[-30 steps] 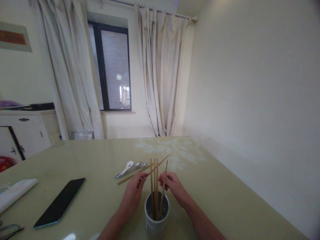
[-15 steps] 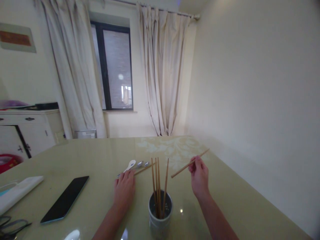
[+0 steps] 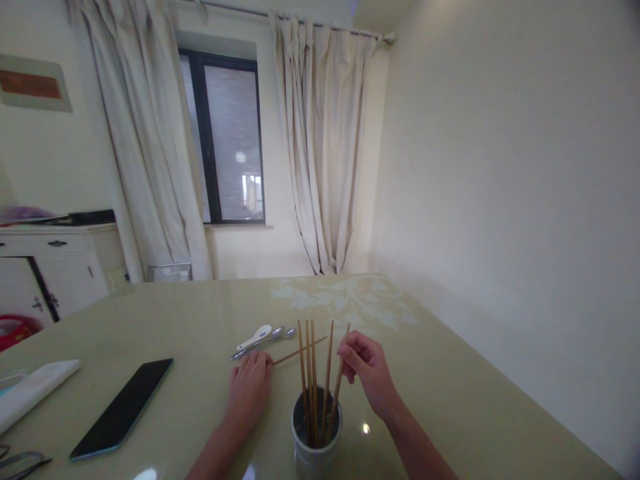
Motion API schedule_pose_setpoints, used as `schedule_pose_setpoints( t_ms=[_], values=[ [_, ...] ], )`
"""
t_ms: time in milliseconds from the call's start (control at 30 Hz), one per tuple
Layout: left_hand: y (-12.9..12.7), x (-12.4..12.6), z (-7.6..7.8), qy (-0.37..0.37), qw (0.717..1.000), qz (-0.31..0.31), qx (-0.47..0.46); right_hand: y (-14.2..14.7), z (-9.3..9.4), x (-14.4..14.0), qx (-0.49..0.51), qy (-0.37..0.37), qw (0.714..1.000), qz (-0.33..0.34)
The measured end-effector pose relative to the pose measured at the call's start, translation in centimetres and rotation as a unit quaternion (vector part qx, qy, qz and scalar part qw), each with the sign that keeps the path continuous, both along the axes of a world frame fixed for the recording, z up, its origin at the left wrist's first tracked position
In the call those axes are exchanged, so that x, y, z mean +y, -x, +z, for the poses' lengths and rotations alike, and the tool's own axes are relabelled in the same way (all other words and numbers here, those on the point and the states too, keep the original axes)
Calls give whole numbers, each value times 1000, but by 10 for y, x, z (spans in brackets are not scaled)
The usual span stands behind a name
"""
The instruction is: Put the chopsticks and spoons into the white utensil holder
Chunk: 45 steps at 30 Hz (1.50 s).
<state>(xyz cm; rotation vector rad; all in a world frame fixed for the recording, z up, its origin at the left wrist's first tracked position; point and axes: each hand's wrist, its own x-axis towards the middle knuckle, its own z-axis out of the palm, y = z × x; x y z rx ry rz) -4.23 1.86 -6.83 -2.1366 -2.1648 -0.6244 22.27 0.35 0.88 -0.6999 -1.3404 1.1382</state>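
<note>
My right hand (image 3: 367,367) pinches the upper part of a wooden chopstick (image 3: 339,380), whose lower end is inside a grey cup (image 3: 317,455). Several more chopsticks (image 3: 309,373) stand in that cup, leaning slightly. Left of the cup, my left hand (image 3: 250,383) is low over the table, fingers curled on one end of another chopstick (image 3: 299,351); its far end points right, behind the standing ones. Just beyond my left fingers lie a white spoon (image 3: 255,337) and metal spoons (image 3: 275,335), their handles side by side.
A black tablet-like slab (image 3: 123,408) lies on the glossy table (image 3: 200,320) at left. Beside it are a white power-strip-like object (image 3: 37,390) and dark-handled scissors-like loops (image 3: 23,461). A wall (image 3: 500,233) borders the table's right side.
My right hand has moved left and turned its chopstick from slanting to nearly upright, lowering the end into the cup. The chopstick at my left hand reaches a little farther right.
</note>
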Motion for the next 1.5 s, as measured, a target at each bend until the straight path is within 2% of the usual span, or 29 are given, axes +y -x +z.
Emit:
schedule_pose_setpoints(
  t_ms=[133,267,400,500,567,633,733,800,867,1000,1100,1200,1333,1500],
  values=[
    [-9,-1,-1,-16,991,-44,-128,2,-9,9,16,20,999,-31],
    [-23,-7,4,-35,953,-107,-280,10,-30,24,-60,87,992,-66],
    [-46,-19,9,-3,923,-168,-345,25,-47,29,-87,115,988,-49],
    [-55,-24,11,14,908,-209,-364,29,-47,27,-51,99,991,-70],
    [-52,-22,12,-10,918,-219,-331,24,-40,25,-30,76,993,-88],
    [-42,-15,10,-50,944,-196,-259,12,-29,24,-17,48,991,-122],
    [-19,-3,3,-86,986,-84,-111,-13,-11,25,2,-2,977,-212],
    [-5,2,-2,-74,997,-13,-21,-28,-2,26,33,-28,965,-259],
    [3,4,-6,-44,998,23,37,-37,5,26,91,-34,958,-268],
    [5,4,-8,-2,997,37,71,-39,14,18,208,-9,957,-203],
    [4,5,-8,4,996,32,81,-31,19,10,219,0,966,-139],
    [5,7,-7,0,995,36,95,-23,19,3,179,-11,980,-88],
    [8,6,-4,-1,996,38,80,-17,12,1,61,-18,997,-31],
    [12,6,-3,-11,999,7,50,-10,7,1,-45,16,998,40]
  ],
)
